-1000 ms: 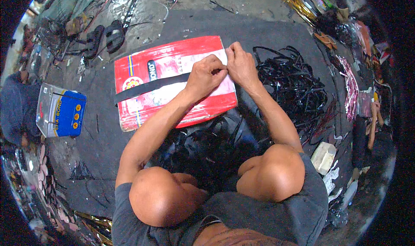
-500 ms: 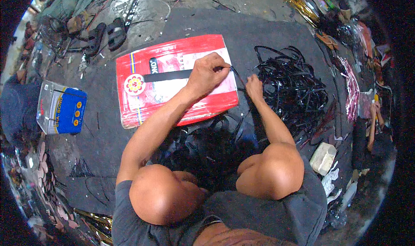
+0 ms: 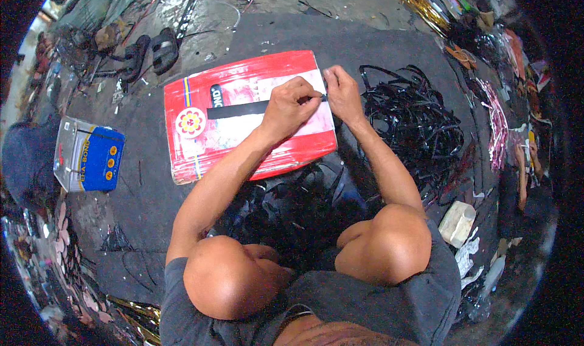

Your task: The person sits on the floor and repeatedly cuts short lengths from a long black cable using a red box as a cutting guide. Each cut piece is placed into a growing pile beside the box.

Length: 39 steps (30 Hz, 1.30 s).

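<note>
A flat black strip (image 3: pixel 237 110) lies across a red and white wrapped box (image 3: pixel 243 154) in front of me. My left hand (image 3: pixel 291 107) rests over the strip near the box's right side, thumb and fingers pinched together on it. Close against those fingertips is my right hand (image 3: pixel 344 95), closed at the box's right edge, where a bit of black strip shows between the two hands. What lies inside the right fingers is hidden. A round flower-patterned disc (image 3: pixel 190 122) sits on the box's left part, just beyond the strip's end.
To the right lies a tangled heap of glossy black strips (image 3: pixel 420 118). A clear and blue plastic container (image 3: pixel 100 157) stands at left, and sandals (image 3: pixel 164 51) lie at the far left. A whitish block (image 3: pixel 457 224) is by my right knee. Another person's arms (image 3: pixel 522 176) show at the right rim.
My right hand has moved up and left, from beside the heap to my left fingertips. The strip's left end has shifted slightly right, away from the disc. My left hand stays nearly in place.
</note>
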Motion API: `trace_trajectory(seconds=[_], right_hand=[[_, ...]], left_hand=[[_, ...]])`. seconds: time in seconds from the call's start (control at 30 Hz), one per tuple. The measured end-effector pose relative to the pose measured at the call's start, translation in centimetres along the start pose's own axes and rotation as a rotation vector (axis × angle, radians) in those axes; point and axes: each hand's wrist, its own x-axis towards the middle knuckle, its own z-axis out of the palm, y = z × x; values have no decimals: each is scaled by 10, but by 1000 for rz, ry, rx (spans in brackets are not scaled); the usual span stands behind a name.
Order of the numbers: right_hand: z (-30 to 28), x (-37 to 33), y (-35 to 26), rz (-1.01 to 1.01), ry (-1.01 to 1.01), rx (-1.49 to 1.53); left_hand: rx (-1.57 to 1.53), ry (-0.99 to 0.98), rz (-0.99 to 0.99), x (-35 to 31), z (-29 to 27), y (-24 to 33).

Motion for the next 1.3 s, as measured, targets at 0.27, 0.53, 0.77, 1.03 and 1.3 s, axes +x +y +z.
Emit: trace_trajectory(seconds=[0.27, 0.53, 0.77, 1.03, 1.3], right_hand=[[23, -43, 144, 223, 20, -142], [19, -66, 178, 279, -26, -452], [22, -63, 144, 356, -141, -608], [9, -68, 157, 347, -129, -733], [-21, -72, 188, 240, -185, -909]], left_hand=[[-14, -7, 11, 1, 2, 2], [-10, -29, -4, -2, 0, 2], [118, -168, 276, -7, -16, -8], [364, -249, 591, -4, -20, -12], [463, -344, 610, -1, -9, 0]])
